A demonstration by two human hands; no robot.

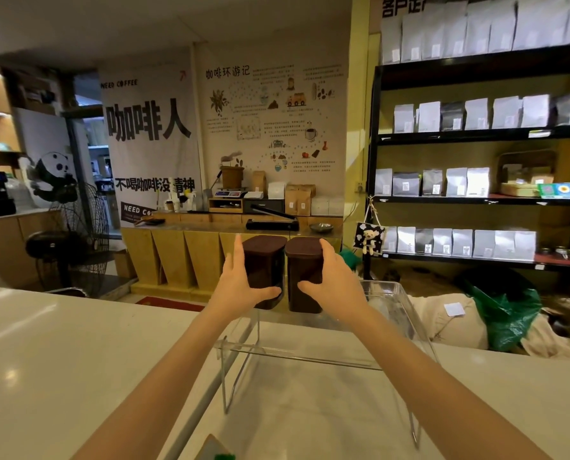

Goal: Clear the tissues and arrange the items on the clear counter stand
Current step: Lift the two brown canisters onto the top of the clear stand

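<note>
Two dark brown lidded canisters stand side by side at the far end of the clear acrylic counter stand point(310, 355). My left hand point(240, 287) wraps the left canister point(265, 260), thumb across its front and fingers up its left side. My right hand point(331, 280) grips the right canister point(303, 257) from its right side, thumb on the front. A narrow gap separates the two canisters. The stand rests on the white counter point(61, 360). No tissues are visible.
A pale card with a green bit point(215, 451) lies at the counter's near edge. Beyond the counter are sacks and a green bag point(505, 317), a black shelf of coffee bags point(476, 184), a wooden work counter point(210, 227) and a floor fan point(74, 240).
</note>
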